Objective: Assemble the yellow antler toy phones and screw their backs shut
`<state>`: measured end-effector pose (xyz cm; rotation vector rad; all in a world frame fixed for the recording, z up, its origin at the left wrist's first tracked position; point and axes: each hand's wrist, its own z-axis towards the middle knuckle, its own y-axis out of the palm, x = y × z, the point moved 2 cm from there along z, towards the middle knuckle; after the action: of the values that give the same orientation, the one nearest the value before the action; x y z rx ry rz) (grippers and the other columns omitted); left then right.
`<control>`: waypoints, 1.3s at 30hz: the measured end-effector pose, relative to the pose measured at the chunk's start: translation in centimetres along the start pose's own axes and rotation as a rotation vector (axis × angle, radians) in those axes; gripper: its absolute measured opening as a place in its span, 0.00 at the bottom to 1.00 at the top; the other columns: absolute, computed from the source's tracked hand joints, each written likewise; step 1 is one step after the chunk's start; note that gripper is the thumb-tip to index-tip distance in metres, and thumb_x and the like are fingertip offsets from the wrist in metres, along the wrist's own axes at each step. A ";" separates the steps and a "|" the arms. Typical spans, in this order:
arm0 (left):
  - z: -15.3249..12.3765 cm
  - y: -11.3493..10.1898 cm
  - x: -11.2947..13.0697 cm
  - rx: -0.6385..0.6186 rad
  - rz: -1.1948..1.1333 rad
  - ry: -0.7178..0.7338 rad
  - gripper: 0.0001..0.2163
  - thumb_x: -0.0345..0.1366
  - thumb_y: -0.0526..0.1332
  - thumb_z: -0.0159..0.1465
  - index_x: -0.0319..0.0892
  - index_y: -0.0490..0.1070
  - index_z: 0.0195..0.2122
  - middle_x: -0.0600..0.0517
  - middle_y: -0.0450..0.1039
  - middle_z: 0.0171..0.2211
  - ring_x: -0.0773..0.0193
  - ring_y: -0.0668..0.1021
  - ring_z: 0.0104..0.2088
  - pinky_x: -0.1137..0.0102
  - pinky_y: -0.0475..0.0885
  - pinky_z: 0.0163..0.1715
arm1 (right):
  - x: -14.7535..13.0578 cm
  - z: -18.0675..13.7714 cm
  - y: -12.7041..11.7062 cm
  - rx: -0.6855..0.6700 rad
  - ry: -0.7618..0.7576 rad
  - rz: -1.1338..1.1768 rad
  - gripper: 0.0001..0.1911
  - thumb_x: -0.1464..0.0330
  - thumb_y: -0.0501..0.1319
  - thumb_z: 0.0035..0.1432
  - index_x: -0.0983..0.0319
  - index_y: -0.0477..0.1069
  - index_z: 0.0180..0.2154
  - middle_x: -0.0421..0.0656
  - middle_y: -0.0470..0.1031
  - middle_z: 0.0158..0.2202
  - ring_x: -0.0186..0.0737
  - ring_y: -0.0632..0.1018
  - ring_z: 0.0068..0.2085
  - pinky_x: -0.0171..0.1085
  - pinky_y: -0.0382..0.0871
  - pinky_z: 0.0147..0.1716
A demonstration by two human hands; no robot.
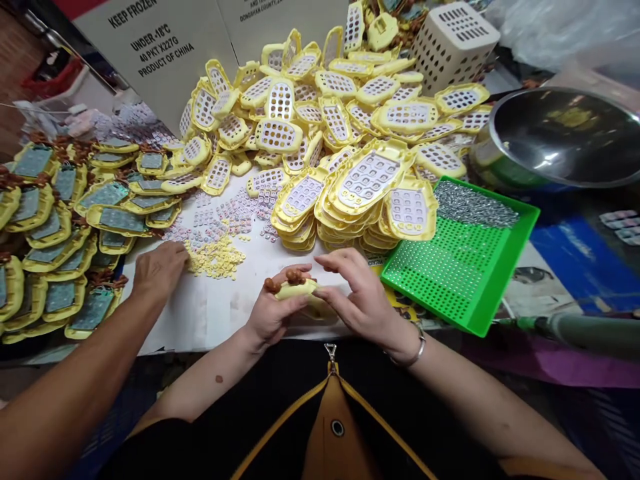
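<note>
My left hand (273, 310) is closed around a yellow plastic toy phone casing (296, 289), held edge-on over the front of the table. Brown rounded knobs stick up at the casing's left end. My right hand (363, 293) is at the other end, its thumb by the casing's tip and its fingers curved and apart above it. Beyond my hands stand stacks of yellow casing halves (373, 177) with pale button sheets set in them. Small yellow pieces (217, 259) and pale printed buttons (210, 217) lie loose to the left.
Another person's hand (160, 270) reaches in from the left to the yellow pieces. Casings with grey-green boards (65, 233) cover the left side. A green tray (450, 267) of screws, a metal bowl (565, 140) and a perforated basket (453, 47) stand right. Behind is a carton (150, 60).
</note>
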<state>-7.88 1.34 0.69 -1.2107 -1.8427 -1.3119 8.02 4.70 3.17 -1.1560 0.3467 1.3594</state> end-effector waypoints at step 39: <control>-1.2 1.7 1.4 -0.013 0.374 0.425 0.10 0.43 0.69 0.57 0.45 0.81 0.37 0.50 0.82 0.37 0.57 0.81 0.39 0.55 0.63 0.60 | 3.0 -5.4 3.8 0.097 0.064 0.180 0.14 0.63 0.53 0.67 0.57 0.61 0.52 0.47 0.77 0.41 0.43 0.81 0.38 0.40 0.77 0.36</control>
<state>-7.02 0.91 3.00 -1.1117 -1.2423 -1.2496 7.62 1.39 -3.29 -1.1101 0.5677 1.4473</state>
